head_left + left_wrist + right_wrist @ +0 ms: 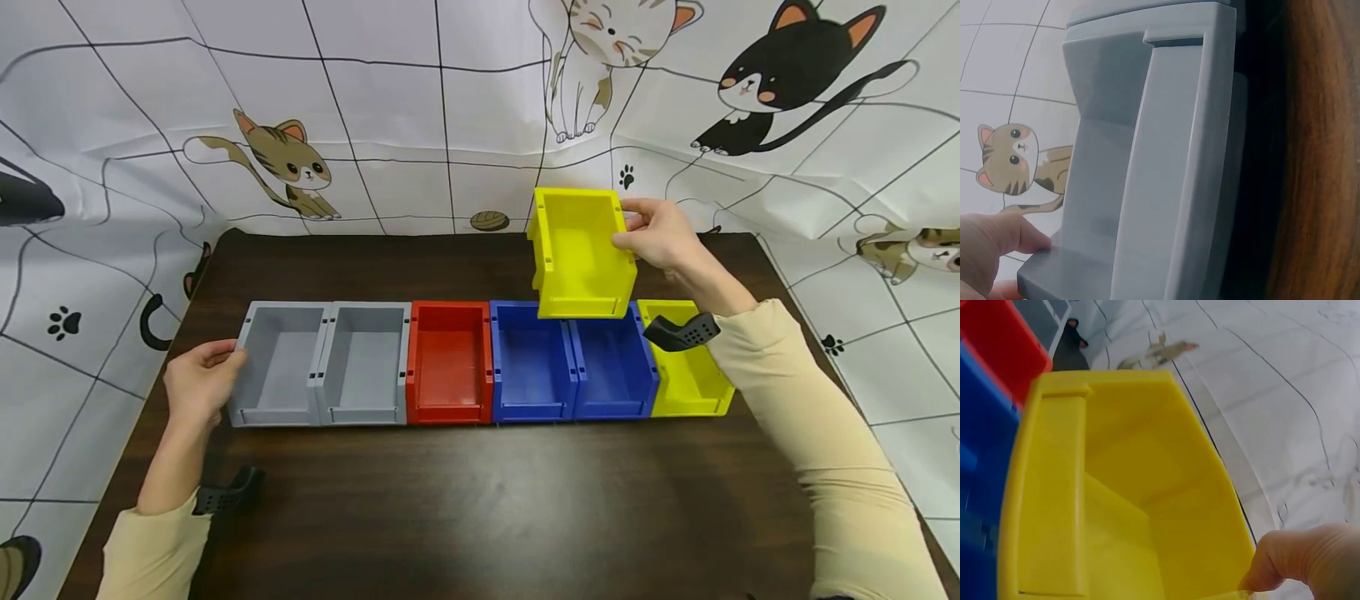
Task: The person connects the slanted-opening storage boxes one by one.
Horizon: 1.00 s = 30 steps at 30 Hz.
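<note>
My right hand pinches the right wall of a yellow bin, which hangs above the back of the row, overlapping the blue bins in the head view. In the right wrist view the thumb lies at the rim of this yellow bin. At the row's left end my left hand pinches the outer wall of a grey bin. The left wrist view shows the thumb on that grey bin's wall, with the other fingers mostly hidden behind it.
Beside the left grey bin stand a second grey bin, a red bin, two blue bins and another yellow bin, side by side on the dark wooden table. A cat-print sheet hangs behind.
</note>
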Each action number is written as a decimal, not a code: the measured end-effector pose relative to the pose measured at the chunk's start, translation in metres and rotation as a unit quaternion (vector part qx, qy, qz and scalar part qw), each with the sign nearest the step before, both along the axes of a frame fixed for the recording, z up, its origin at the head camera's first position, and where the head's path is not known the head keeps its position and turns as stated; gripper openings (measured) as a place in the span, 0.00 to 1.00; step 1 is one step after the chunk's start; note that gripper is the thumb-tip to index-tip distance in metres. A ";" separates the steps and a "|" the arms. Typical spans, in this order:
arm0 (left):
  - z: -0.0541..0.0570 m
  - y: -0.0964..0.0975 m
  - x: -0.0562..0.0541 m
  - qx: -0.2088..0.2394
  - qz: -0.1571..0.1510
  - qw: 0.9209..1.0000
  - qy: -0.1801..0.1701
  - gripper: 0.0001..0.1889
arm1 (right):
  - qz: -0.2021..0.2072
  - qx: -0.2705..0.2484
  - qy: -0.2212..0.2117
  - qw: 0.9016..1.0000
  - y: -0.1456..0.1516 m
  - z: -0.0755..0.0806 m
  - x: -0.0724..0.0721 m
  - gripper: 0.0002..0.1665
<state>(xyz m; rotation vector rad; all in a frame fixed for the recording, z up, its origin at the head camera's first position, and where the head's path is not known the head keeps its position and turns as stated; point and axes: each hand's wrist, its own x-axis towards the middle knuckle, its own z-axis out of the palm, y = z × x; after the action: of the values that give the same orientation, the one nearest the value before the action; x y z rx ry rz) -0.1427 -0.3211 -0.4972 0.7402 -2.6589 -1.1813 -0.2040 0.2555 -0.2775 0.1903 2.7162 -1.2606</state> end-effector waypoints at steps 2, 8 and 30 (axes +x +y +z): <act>-0.002 -0.002 -0.001 -0.003 0.001 1.000 0.003 0.23 | 0.000 0.011 -0.001 1.000 0.012 -0.001 0.004 0.37; -0.003 -0.004 -0.004 -0.007 0.005 1.000 0.012 0.21 | -0.012 0.031 0.007 0.999 0.046 -0.004 0.018 0.36; -0.009 -0.017 -0.009 0.041 0.030 0.998 0.047 0.21 | -0.003 0.076 -0.008 0.997 0.169 -0.017 0.078 0.35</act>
<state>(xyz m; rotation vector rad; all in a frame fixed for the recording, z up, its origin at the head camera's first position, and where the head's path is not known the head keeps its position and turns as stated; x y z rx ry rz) -0.1513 -0.3377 -0.5062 0.7526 -2.5070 -1.2841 -0.1264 0.4243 -0.2942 0.2236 2.8007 -1.0499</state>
